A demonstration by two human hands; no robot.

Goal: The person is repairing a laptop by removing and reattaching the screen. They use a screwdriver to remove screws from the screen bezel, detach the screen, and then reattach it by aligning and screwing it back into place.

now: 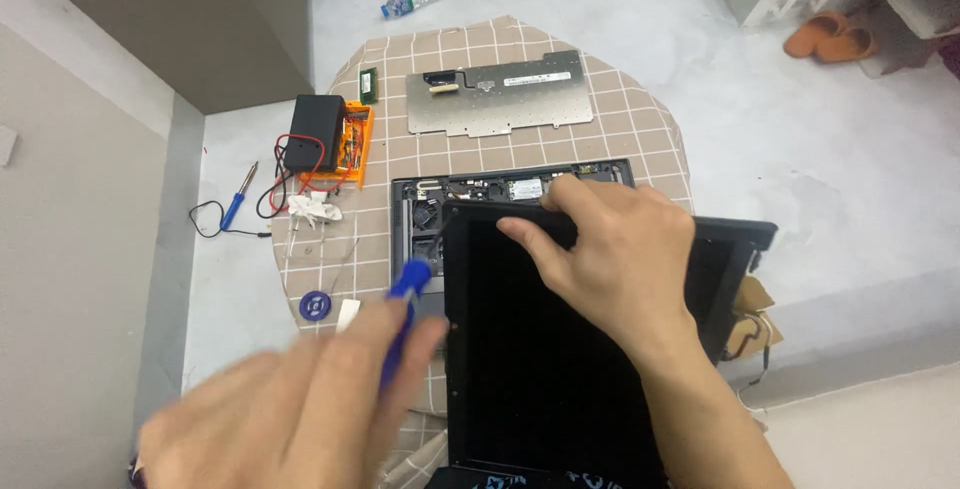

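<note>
The scene was evenly and brightly lit, with soft, diffuse light that threw only faint shadows on the pale floor point(800, 149). The left hand point(300, 419) was smeared by motion blur, and so was the blue screwdriver point(405, 309) it held. The right hand point(610, 259) was sharper. The black screen point(540, 369) showed almost no glare. Straight lines bowed slightly toward the edges, probably from 1 wide lens.
</note>
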